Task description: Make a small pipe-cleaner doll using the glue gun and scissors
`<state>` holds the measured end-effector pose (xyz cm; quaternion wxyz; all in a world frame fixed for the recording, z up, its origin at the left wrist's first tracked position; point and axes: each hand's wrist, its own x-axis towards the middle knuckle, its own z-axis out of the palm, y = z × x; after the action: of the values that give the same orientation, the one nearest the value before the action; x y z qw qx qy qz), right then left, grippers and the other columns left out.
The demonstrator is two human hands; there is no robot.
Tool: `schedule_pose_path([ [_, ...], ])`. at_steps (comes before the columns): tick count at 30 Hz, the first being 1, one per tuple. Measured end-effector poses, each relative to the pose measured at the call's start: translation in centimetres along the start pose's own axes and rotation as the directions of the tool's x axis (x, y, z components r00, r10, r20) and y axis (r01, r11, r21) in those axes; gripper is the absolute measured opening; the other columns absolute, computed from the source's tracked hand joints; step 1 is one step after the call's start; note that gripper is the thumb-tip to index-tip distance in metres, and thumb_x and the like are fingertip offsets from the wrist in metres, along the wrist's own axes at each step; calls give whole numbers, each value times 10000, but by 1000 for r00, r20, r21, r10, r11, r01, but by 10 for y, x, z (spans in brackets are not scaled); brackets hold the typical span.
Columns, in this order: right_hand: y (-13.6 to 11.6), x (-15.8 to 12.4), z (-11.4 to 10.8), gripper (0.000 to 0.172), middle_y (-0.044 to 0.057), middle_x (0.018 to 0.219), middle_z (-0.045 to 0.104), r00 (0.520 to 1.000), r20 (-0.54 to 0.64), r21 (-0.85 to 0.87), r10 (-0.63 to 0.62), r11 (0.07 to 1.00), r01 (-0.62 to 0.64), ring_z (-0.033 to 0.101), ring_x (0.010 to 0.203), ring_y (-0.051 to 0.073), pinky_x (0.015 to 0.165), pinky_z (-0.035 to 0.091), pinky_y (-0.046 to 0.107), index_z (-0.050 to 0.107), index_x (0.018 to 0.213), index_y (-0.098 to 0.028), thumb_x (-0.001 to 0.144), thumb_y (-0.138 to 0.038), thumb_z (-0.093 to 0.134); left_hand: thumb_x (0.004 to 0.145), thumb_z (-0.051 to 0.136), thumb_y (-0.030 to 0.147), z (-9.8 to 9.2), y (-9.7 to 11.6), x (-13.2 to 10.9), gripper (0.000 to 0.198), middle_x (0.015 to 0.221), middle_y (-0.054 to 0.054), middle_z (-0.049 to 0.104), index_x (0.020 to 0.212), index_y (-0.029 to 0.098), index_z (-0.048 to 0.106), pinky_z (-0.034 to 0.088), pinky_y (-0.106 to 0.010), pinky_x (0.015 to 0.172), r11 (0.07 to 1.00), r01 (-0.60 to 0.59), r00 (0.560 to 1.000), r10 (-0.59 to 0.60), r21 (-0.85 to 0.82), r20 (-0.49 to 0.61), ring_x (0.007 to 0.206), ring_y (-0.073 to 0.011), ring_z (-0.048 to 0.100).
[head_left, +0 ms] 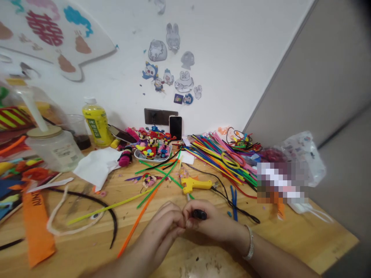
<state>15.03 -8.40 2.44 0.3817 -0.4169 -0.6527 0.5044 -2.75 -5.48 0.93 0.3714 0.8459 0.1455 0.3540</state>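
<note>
My left hand (166, 229) is closed, its fingertips pinched against those of my right hand; whatever lies between them is hidden. In my right hand (213, 220), fingers curl round a black-ended object (199, 214), its dark rounded end showing above the thumb. Its kind is not clear. Just beyond the hands lies a yellow glue gun (197, 185) with a black cord. Green pipe cleaners (160, 172) cross on the table behind the left hand, and an orange pipe cleaner (137, 224) runs beside it. A small colourful pipe-cleaner figure (149, 180) lies farther back.
A white tray (153, 157) of finished figures stands near the wall, beside a propped phone (175, 128). Bundled pipe cleaners (214, 154) spread at right. On the left are a pump bottle (55, 148), a yellow drink bottle (97, 123), white tissue (97, 166) and orange felt (37, 227).
</note>
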Motion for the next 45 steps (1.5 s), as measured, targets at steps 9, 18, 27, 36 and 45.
schedule_pose_path([
  [9,2,2,-4,285,-37,627,478,997,72,64,35,997,-40,409,598,103,597,359,243,542,633,-163,678,-425,645,844,439,48,-4,-2,-2,187,813,3,521,858,230,477,409,-225,704,999,-37,998,36,8,57,797,-138,506],
  [18,2,4,-18,305,-47,615,446,999,-10,62,40,997,-39,390,564,99,539,320,225,592,766,-156,657,-430,672,842,440,98,-8,-3,3,150,732,13,529,775,224,486,431,-219,640,981,22,995,-2,190,-104,707,-138,523],
  [27,-6,-5,-22,176,7,833,589,984,176,-800,1,583,143,493,797,164,698,344,248,629,861,-193,687,-173,655,827,447,95,-12,-13,5,147,715,-1,558,768,203,527,439,-207,637,947,21,987,31,321,-157,687,-139,536],
  [36,-7,0,-12,110,17,848,592,969,-27,-571,-247,799,188,507,854,162,766,385,278,618,879,-208,794,-277,611,833,455,111,-10,-12,4,134,718,-1,549,762,210,509,426,-210,641,947,-7,994,43,322,-105,698,-143,527],
  [45,-1,0,-2,269,-7,700,545,972,-62,-258,-227,945,204,511,713,138,662,395,250,606,692,-175,784,-425,579,845,464,197,-1,-8,-2,114,743,9,521,744,227,507,418,-223,662,989,139,989,-136,47,-64,726,-147,525],
])
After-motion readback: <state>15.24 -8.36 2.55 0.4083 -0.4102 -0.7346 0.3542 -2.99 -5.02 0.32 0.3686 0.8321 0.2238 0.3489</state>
